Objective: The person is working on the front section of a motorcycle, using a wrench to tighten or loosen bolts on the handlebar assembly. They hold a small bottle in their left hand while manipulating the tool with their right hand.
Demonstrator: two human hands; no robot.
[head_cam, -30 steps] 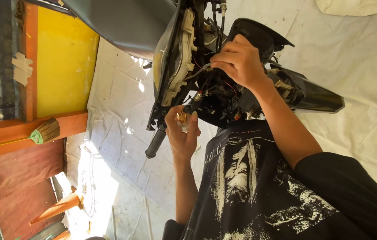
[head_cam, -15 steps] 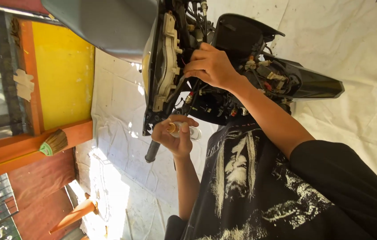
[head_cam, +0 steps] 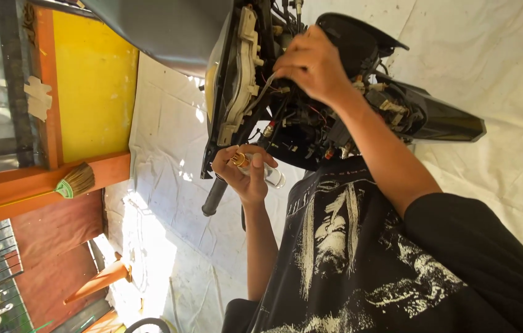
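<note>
Holding a small glass bulb [head_cam: 260, 168] in curled fingers, the left hand [head_cam: 243, 176] waits just below the open headlight housing [head_cam: 237, 80]. The right hand [head_cam: 312, 65] pinches wires beside that housing; keep the bulb steady and the wires slack.

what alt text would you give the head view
The left hand holds a small bulb with a brass base, while the right hand reaches into the wiring behind a motorcycle's headlight. White sheeting covers the ground.

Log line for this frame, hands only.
left hand: holds bulb | right hand: in wiring behind headlight
</note>
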